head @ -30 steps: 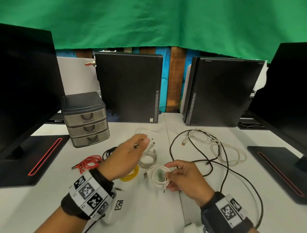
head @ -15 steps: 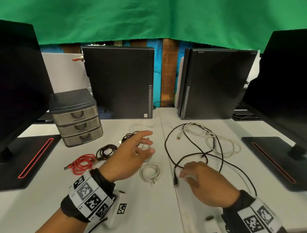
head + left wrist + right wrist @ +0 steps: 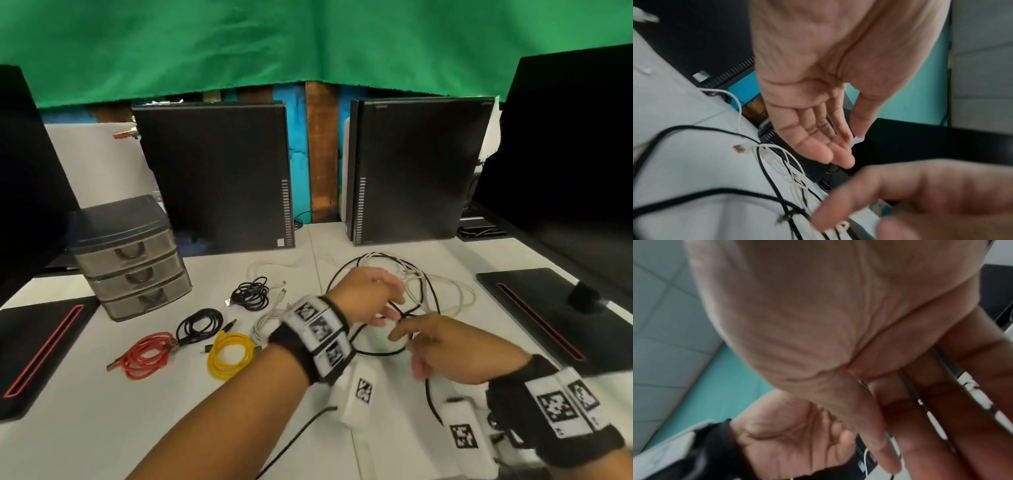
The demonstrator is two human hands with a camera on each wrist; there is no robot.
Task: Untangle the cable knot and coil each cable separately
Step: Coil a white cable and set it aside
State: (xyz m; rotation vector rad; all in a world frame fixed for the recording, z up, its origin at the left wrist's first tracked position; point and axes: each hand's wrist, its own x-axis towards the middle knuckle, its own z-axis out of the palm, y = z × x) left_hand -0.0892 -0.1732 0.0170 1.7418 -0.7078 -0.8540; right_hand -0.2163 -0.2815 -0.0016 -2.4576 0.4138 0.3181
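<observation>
A loose tangle of black and white cables (image 3: pixel 416 286) lies on the white table (image 3: pixel 102 411), right of centre. My left hand (image 3: pixel 387 308) hovers over its near left part; in the left wrist view the left hand (image 3: pixel 830 146) has straight fingers and an empty palm. My right hand (image 3: pixel 407 342) reaches in from the right, fingers stretched out over a black cable loop (image 3: pixel 376 353). The right wrist view is blurred, and a dark cable (image 3: pixel 909 386) runs behind the fingers. A white plug (image 3: pixel 740 148) lies in the tangle.
Coiled cables lie to the left: red (image 3: pixel 147 354), yellow (image 3: pixel 231 354), two black (image 3: pixel 200 323) (image 3: pixel 250 294) and a white one (image 3: pixel 265 325) partly behind my left wrist. A grey drawer unit (image 3: pixel 126 257), two black computer cases (image 3: pixel 219 174) (image 3: pixel 418 168) and monitor stands border the area.
The right hand has set down the white coil. Both hands have moved right, onto the loose tangle. The left hand has left the coils and crossed over towards the right hand.
</observation>
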